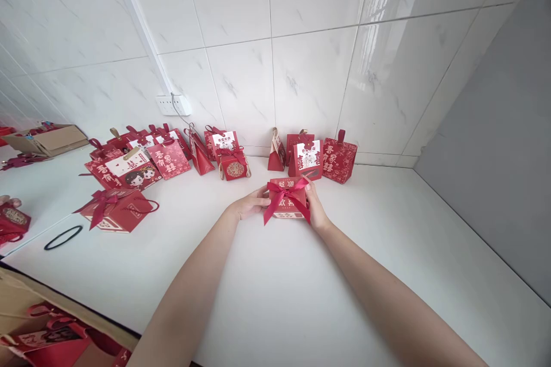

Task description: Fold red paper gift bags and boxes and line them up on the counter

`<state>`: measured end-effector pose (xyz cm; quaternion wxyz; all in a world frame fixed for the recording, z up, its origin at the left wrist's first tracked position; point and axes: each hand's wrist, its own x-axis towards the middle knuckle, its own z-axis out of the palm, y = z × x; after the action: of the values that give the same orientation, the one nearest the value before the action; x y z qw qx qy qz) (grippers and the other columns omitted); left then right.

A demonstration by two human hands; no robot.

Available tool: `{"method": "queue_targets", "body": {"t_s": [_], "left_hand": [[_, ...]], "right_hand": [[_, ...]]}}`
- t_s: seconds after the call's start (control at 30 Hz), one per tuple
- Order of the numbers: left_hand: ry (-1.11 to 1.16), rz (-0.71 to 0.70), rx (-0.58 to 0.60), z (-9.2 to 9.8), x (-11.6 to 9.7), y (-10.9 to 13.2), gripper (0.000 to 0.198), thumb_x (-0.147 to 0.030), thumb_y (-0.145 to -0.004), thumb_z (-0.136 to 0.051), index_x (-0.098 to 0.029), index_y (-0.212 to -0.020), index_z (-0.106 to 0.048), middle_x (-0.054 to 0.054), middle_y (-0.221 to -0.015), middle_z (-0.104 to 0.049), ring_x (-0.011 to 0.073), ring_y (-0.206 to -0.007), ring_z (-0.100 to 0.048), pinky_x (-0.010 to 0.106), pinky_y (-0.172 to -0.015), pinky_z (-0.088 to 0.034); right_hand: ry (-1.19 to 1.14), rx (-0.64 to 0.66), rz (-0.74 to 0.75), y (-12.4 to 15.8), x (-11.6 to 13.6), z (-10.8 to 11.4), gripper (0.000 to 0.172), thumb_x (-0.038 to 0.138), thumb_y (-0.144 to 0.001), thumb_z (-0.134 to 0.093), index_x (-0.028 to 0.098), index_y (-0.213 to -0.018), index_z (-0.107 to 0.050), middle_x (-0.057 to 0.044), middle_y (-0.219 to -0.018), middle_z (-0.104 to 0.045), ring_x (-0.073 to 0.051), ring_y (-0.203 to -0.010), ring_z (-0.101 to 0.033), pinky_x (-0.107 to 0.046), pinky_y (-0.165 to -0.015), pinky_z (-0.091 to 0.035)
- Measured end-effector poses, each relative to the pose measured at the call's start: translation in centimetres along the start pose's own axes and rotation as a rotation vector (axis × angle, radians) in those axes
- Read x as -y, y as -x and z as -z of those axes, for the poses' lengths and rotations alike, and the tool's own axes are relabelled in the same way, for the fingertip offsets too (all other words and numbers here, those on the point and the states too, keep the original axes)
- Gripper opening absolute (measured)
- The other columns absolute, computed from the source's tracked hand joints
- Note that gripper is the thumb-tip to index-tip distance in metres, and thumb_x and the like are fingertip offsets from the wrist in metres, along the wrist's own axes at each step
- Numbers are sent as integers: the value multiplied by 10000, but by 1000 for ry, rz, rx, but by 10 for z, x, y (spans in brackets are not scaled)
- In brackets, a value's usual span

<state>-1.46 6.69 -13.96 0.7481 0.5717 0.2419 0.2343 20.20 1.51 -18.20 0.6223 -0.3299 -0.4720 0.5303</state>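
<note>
A red gift box (287, 202) with a dark red ribbon bow on top rests on the white table in front of me. My left hand (252, 205) grips its left side, fingers against the box wall. On the opposite side, my right hand (316, 205) holds the box, its fingers partly hidden behind the bow and the box. Right behind it stands a red box with a white printed label (307, 157). To the right of that is a red patterned box (340, 159) with a ribbon loop, and a narrow triangular box (276, 151) stands to the left.
More red gift boxes (169, 159) are grouped at the back left, near a wall socket (173, 105). A six-sided red box (118, 209) and a black ring (63, 238) lie at left. A co-worker's hand (11, 200) shows at the left edge. Below is a carton (17, 296).
</note>
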Motion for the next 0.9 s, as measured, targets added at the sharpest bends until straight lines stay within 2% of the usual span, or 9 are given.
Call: {"method": "queue_targets", "body": {"t_s": [0.07,0.13,0.27,0.4,0.47,0.63,0.8,0.9], "left_hand": [[-4,-77,-52,-5,2,-2,745,-187,-686,-729,-331,-1343,-408,74,-1317,-487,245,-1132,-532,388,-908,-460],[-7,-131,-97,-10,4,-3,847,-136,-670,-729,-392,-1378,-339,48,-1372,-447,242,-1171,-507,407,-950,-433],[47,-198,-144,-13,11,-5,888,-107,-666,-725,-420,-1386,-309,28,-1413,-415,239,-1197,-495,434,-1008,-384],[108,-194,-147,-8,15,-7,756,-146,-689,-733,-305,-1351,-405,80,-1258,-555,235,-1120,-555,440,-1008,-378],[115,-176,-152,-6,14,-7,689,-166,-700,-736,-263,-1318,-447,96,-1220,-579,236,-1098,-570,434,-1006,-379],[82,-168,-128,-10,11,-8,681,-179,-718,-732,-264,-1328,-441,104,-1280,-553,259,-1174,-529,451,-1038,-346],[44,-183,-53,-13,10,-9,816,-190,-721,-733,-344,-1410,-324,84,-1445,-404,283,-1308,-402,468,-1085,-277],[36,-175,-70,-7,12,-11,826,-215,-694,-760,-351,-1396,-348,86,-1443,-408,300,-1304,-403,476,-1060,-297]], "right_hand": [[-36,-89,13,-1,1,1,552,594,-856,-477,381,-1352,-361,26,-1374,-464,-208,-1295,-404,-425,-1098,-319],[-79,-97,-7,-2,2,2,499,556,-851,-518,357,-1301,-435,12,-1331,-511,-221,-1263,-445,-436,-1086,-336],[-147,27,-29,1,8,4,456,516,-870,-512,335,-1287,-473,5,-1331,-528,-236,-1271,-444,-459,-1081,-340],[-125,223,-40,4,22,8,547,430,-843,-599,357,-1351,-409,33,-1427,-434,-218,-1329,-378,-440,-1116,-296],[-101,275,-53,4,28,11,574,395,-826,-632,340,-1353,-413,15,-1428,-437,-227,-1327,-382,-441,-1115,-299],[-102,296,-65,3,31,14,597,372,-783,-678,312,-1329,-446,-12,-1391,-480,-240,-1310,-406,-443,-1105,-326],[-94,347,-41,4,33,14,724,335,-744,-716,348,-1378,-367,2,-1403,-466,-231,-1333,-370,-435,-1105,-335],[-87,347,-59,4,34,15,663,334,-745,-713,340,-1341,-423,0,-1408,-460,-236,-1335,-368,-432,-1103,-338]]}}
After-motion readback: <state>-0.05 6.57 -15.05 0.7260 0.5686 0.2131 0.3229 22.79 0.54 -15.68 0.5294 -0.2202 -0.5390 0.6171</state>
